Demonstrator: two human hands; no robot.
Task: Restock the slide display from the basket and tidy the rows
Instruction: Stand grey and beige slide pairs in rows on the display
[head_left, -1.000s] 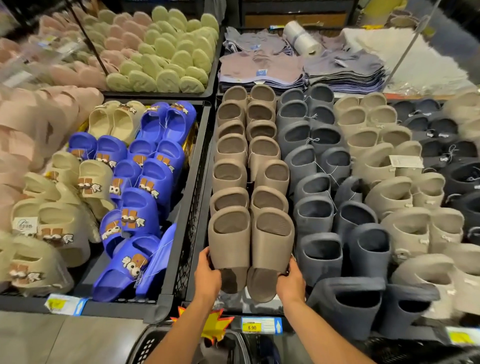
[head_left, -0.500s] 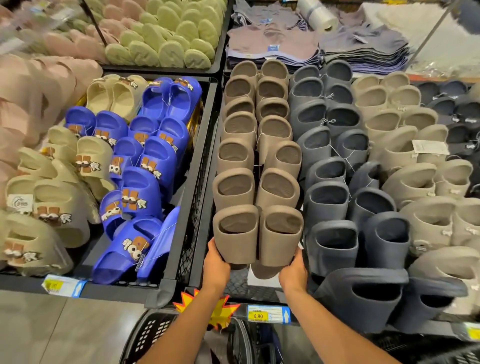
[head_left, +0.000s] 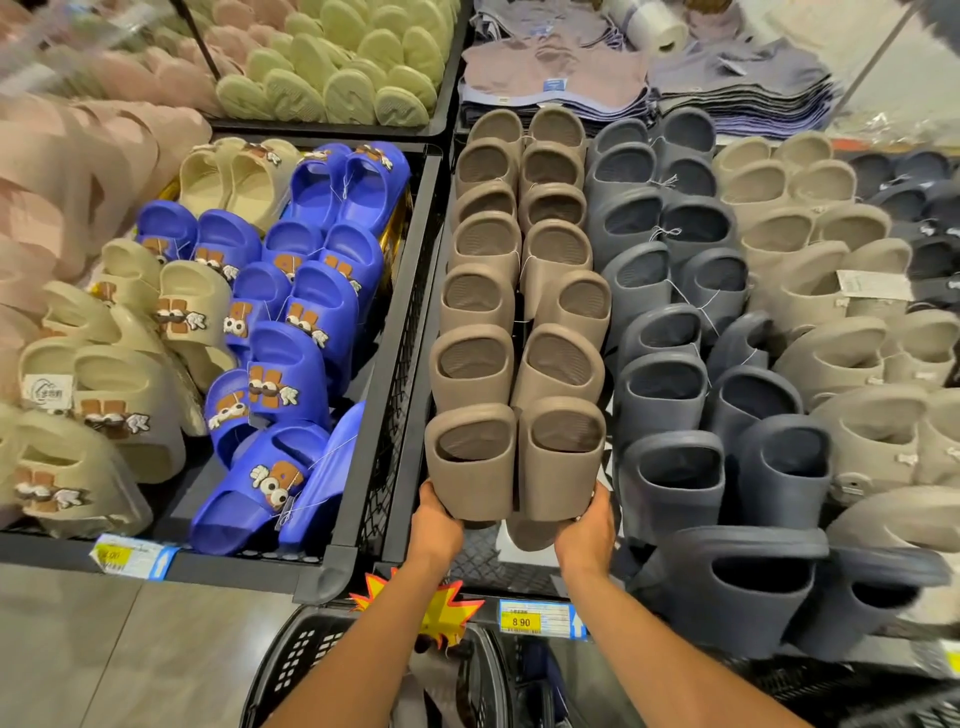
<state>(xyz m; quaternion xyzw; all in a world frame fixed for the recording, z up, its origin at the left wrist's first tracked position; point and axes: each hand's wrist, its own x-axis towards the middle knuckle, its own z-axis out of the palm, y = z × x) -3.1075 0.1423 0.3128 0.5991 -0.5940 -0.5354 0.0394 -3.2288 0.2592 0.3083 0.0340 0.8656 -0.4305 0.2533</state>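
Left hand (head_left: 435, 514) and right hand (head_left: 587, 525) gripped the front brown slides (head_left: 514, 460) at 6 o'clock. Apparent purpose: seating them against the brown row (head_left: 519, 249) toward 12.

Grey floor tiles (head_left: 104, 649) lay below the black display bins (head_left: 332, 566). Folded textiles (head_left: 649, 88) were stacked behind.

Pushed up against the taupe row (head_left: 519, 291): front taupe pair (head_left: 514, 460), tipped from lying back to upright. Left hand (head_left: 435, 519) and right hand (head_left: 584, 530) moved lower, under its heels.
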